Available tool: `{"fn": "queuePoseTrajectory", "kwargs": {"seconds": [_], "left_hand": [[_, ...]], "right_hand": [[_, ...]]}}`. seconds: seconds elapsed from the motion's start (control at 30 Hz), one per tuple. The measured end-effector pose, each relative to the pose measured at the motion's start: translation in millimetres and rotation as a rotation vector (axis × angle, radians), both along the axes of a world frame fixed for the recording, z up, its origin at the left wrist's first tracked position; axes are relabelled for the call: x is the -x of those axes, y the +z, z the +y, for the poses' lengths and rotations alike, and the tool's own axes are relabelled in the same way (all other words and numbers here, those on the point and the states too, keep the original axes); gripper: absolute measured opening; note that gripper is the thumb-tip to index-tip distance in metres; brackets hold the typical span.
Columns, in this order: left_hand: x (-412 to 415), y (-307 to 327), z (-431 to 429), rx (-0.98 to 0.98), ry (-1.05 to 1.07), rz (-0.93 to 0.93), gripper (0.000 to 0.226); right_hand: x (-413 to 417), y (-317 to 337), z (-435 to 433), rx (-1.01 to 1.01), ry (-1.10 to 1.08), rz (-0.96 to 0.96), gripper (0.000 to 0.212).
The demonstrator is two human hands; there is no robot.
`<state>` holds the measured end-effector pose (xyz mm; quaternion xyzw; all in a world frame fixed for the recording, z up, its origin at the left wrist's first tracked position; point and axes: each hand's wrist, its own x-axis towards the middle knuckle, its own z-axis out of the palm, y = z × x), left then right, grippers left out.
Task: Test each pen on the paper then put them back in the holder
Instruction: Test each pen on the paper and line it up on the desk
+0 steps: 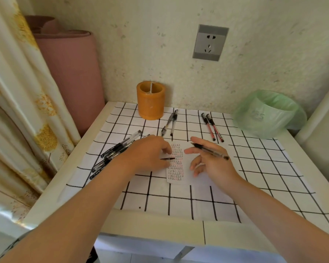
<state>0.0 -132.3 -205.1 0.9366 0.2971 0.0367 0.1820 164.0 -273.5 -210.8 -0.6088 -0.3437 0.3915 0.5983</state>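
While right hand (pixel 213 163) is clamping pen (pixel 209 150) loosely between spread fingers (pixel 192 150) (left hand (pixel 146 154) pinching dark piece (pixel 168 158)), pen risking slipping onto paper (pixel 177 178) beneath fingers.

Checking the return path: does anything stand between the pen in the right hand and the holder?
Nothing upright does. Two pens lie flat on the cloth between the pen in the right hand and the holder.

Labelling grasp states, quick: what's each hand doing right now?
Left hand: pinches a thin black piece, likely a pen cap.
Right hand: holds a black clear-barrelled pen between its fingers.
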Motion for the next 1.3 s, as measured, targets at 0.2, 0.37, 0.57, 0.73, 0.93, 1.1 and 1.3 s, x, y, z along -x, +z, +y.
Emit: {"fn": "queuePoseTrajectory", "kwargs": {"seconds": [0.2, 0.37, 0.57, 0.73, 0.93, 1.1, 1.3], "left_hand": [[-5, -2, -4, -0.047, 0.025, -0.008, 0.008], [-4, 1, -2, -0.020, 0.016, -0.037, 0.018], [-2, 2, -3, 0.036, 0.002, -0.072, 0.021], [-3, 2, -5, 0.049, -0.002, -0.097, 0.021], [-4, 4, -7, 0.034, -0.025, -0.099, 0.021], [-5, 6, -10, 0.062, -0.067, -0.087, 0.020], [-11, 9, -27, 0.314, -0.014, -0.177, 0.014]], "right_hand": [[-2, 12, 1, -0.035, 0.014, 0.405, 0.039], [-11, 13, 3, 0.036, 0.037, 0.171, 0.038], [-15, 3, 4, 0.153, -0.002, -0.717, 0.017], [-10, 5, -1, 0.165, 0.042, -0.974, 0.015], [-9, 6, 0, 0.165, 0.077, -1.009, 0.016], [-10, 3, 1, 0.149, 0.152, -1.024, 0.018], [-7, 0, -2, 0.126, 0.265, -1.249, 0.032]]}}
